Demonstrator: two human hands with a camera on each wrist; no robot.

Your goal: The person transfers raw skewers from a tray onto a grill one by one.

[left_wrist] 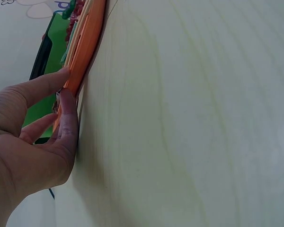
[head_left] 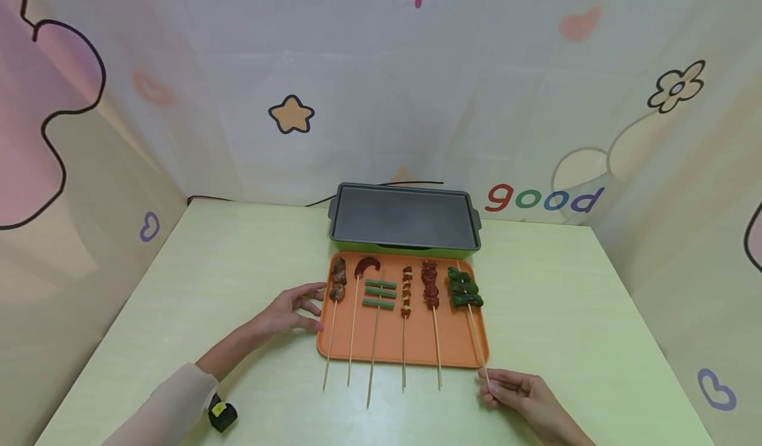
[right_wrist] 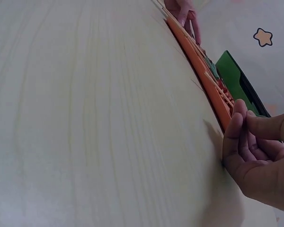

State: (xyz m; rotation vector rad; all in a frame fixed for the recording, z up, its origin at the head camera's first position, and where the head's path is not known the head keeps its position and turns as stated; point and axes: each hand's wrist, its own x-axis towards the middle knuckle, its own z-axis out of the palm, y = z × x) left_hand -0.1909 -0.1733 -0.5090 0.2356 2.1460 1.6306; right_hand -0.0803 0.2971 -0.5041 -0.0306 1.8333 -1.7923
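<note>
An orange tray point(head_left: 389, 340) lies in the middle of the table, with several food skewers side by side on it. My left hand point(head_left: 292, 310) holds the tray's left edge; in the left wrist view, thumb and fingers point(left_wrist: 46, 85) meet at the rim. At the front right corner, my right hand point(head_left: 526, 396) pinches the lower stick of the green pepper skewer point(head_left: 464, 288) between thumb and fingertips. Its green pieces rest on the tray. Left of it are a dark red meat skewer point(head_left: 430, 286), a thin skewer of small pieces point(head_left: 407, 294) and a green-stalk skewer point(head_left: 379, 294).
A grey-topped electric griddle point(head_left: 405, 216) with a green base stands right behind the tray. Its black cord point(head_left: 321, 201) runs left along the back edge. A small black object with a yellow patch point(head_left: 222, 414) sits near my left sleeve. Patterned curtains surround the table.
</note>
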